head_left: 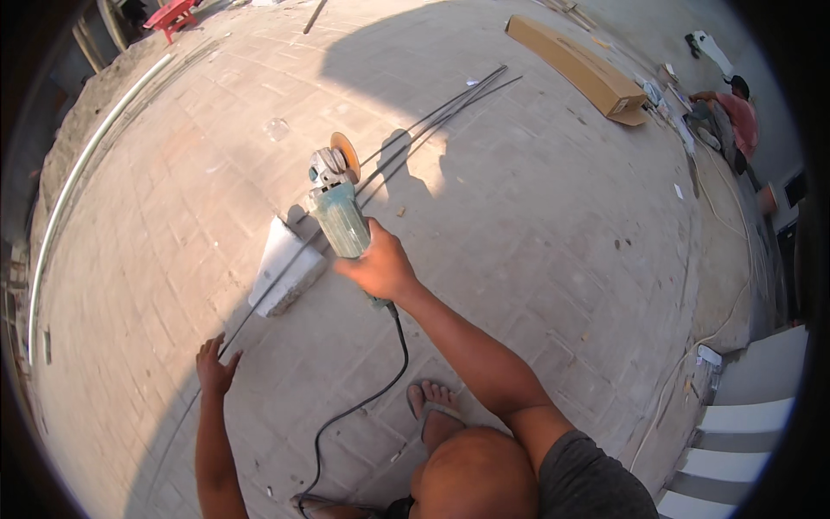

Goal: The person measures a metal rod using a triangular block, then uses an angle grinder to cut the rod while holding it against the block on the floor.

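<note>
My right hand [385, 264] is wrapped round the green body of an angle grinder [341, 221]. The grinder's orange-brown disc [346, 156] points away from me, beside a bundle of thin metal rods [432, 125]. From its rear a black cord [402, 363] curves down to my feet. My left hand [216, 368] is low at the left with thumb and fingers apart around one thin rod [277, 278]; no firm grip shows. That rod lies across a white wedge-shaped block [285, 268] on the paving. The grinder hides part of the rods.
A long cardboard box [575, 65] lies at the far right, near a seated person [735, 121] by the wall. A long white pipe [73, 186] curves along the left. White steps [735, 441] stand at lower right, beside a pale cable [670, 381]. A red wheelbarrow-like object [173, 16] stands far left.
</note>
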`<state>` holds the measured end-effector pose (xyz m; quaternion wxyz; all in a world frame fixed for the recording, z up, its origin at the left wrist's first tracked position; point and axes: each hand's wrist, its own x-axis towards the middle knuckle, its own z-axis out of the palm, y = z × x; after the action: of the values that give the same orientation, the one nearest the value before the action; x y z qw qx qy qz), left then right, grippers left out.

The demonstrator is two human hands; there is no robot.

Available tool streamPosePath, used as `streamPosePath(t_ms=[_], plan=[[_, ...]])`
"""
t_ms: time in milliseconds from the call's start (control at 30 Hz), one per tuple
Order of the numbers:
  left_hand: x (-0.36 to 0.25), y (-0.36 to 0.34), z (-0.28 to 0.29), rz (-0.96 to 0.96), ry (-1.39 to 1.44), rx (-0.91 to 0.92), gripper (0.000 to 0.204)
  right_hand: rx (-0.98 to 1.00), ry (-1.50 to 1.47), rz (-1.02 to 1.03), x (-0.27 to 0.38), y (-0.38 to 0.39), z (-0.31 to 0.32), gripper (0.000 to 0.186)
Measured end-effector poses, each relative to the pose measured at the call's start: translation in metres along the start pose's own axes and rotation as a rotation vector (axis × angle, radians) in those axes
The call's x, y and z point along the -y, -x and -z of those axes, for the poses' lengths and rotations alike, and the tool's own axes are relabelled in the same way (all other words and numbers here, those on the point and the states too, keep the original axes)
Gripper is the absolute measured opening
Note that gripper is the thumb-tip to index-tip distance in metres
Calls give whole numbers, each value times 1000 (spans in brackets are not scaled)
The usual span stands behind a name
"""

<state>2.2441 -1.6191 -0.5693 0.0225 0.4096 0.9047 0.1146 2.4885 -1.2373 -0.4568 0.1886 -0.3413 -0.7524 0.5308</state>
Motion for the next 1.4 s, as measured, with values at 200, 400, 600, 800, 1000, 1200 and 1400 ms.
streamPosePath(t_ms=[200, 400, 600, 800, 1000, 1200, 1400], plan=[[83, 79, -11, 380, -109, -70, 37, 4, 25, -19, 2, 2, -1, 59], [56, 66, -5, 397, -57, -168, 55, 31, 11, 0, 4, 2, -4, 61], [8, 14, 24, 383, -46, -294, 59, 57, 47, -15, 15, 4, -5, 62], [-14, -24, 46, 364, -39, -273, 57, 76, 48, -43, 21, 6, -3, 63], [-13, -47, 52, 346, -62, -208, 55, 53, 69, -34, 16, 7, -9, 63], [-13, -57, 60, 360, -70, -154, 58, 46, 97, -38, 8, 2, -11, 63], [4, -57, 46, 422, 7, -45, 63, 8, 183, -77, -7, -7, -18, 55]])
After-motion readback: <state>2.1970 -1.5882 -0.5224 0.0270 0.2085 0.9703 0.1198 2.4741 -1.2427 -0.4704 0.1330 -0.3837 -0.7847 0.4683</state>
